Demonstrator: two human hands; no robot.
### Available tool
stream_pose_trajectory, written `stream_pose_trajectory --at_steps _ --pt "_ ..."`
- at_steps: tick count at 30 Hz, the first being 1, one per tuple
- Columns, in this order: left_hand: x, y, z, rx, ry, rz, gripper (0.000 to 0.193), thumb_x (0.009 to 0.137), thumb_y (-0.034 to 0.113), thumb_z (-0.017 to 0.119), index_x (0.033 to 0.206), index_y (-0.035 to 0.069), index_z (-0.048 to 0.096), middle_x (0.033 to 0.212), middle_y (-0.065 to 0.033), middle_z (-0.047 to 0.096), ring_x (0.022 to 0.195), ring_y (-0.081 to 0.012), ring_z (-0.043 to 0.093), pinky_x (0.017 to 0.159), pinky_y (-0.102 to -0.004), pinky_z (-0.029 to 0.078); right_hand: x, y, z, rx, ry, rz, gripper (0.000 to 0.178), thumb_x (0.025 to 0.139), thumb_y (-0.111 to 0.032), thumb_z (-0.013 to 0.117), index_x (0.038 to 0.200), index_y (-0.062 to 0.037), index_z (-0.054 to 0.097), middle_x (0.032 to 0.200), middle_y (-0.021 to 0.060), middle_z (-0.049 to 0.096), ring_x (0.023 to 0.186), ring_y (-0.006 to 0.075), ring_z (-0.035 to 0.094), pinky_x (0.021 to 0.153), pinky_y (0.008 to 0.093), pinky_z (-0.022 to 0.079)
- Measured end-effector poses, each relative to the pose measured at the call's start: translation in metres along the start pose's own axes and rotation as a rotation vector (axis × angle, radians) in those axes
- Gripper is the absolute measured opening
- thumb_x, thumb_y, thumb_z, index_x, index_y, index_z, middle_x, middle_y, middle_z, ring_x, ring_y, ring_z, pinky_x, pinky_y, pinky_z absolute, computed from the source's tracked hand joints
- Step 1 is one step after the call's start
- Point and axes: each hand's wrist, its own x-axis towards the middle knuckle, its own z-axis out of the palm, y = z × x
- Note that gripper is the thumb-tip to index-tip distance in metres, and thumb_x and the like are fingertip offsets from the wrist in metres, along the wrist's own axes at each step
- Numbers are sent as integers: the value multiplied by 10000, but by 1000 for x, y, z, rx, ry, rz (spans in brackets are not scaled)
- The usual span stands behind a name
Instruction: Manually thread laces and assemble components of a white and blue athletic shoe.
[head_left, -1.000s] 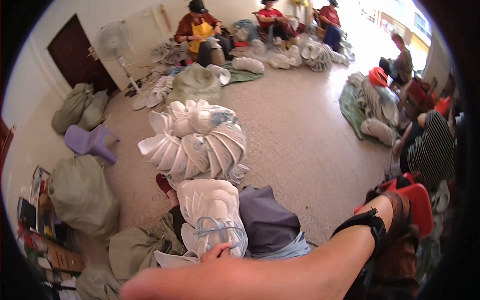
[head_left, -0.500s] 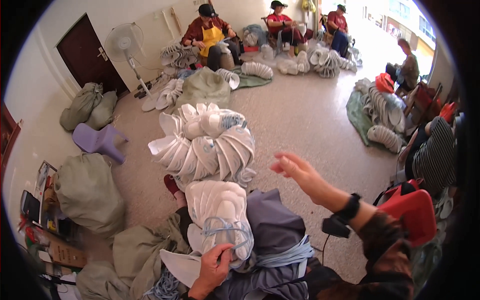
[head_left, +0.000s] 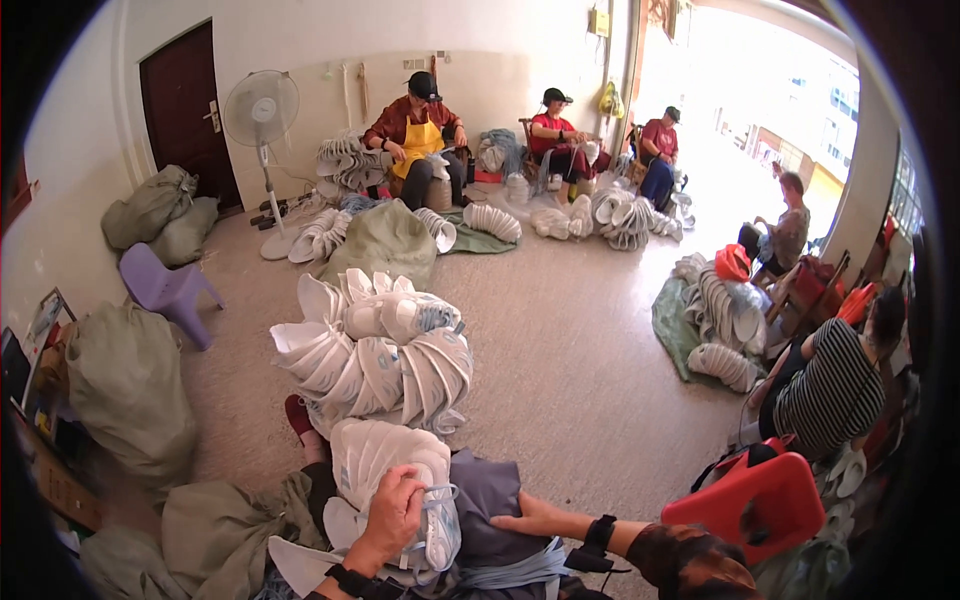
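Note:
A white sneaker upper with light blue laces lies over my lap at the front of a nested stack of white uppers. My left hand is on it, fingers bent and pinched at the light blue lace near the top eyelets. My right hand is just right of the upper, over the grey cloth on my lap, its visible fingers apart; some fingers are hidden. Below it hangs a bundle of light blue laces. Ahead on the floor stands a large curled stack of white shoe uppers.
Green-grey sacks and a purple chair stand left; a red plastic chair is at right. A floor fan stands by the door. Several people sit farther off among piles of uppers.
My right hand has come down from the air to the grey cloth near the upper. My left hand has moved up along the laces. The view has tilted up and shifted right.

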Motion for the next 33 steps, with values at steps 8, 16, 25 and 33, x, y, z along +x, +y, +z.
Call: stream_pose_trajectory --at_steps 8,16,25,33 --pt "0 -13 8 -112 53 -78 68 875 10 623 935 0 655 1118 -171 615 1028 -348 595 921 -406 482 28 -28 -24 -517 -275 226 877 848 -689 643 1177 118 550 1062 340 665 988 463 668 850 486 527" --pt "3 -16 7 -159 83 -78 74 901 16 596 948 -4 649 1112 -146 621 1053 -332 595 933 -395 478 49 -134 -149 -394 886 -543 715 958 -270 679 1517 16 336 1523 265 403 1419 375 399 1166 455 327" --pt "1 -4 10 -166 104 -67 85 905 24 594 956 1 658 1104 -153 618 1047 -345 600 923 -393 483 44 -196 -174 -192 1070 -819 517 966 -41 616 1453 -31 441 1265 108 578 914 139 570 733 264 492" --pt "4 58 -33 -95 -108 -17 158 903 -13 628 1051 -3 682 912 -105 664 818 -259 654 757 -319 520 8 -189 -20 60 -35 -429 390 967 -108 618 1336 -23 526 995 150 668 736 209 639 689 338 515"
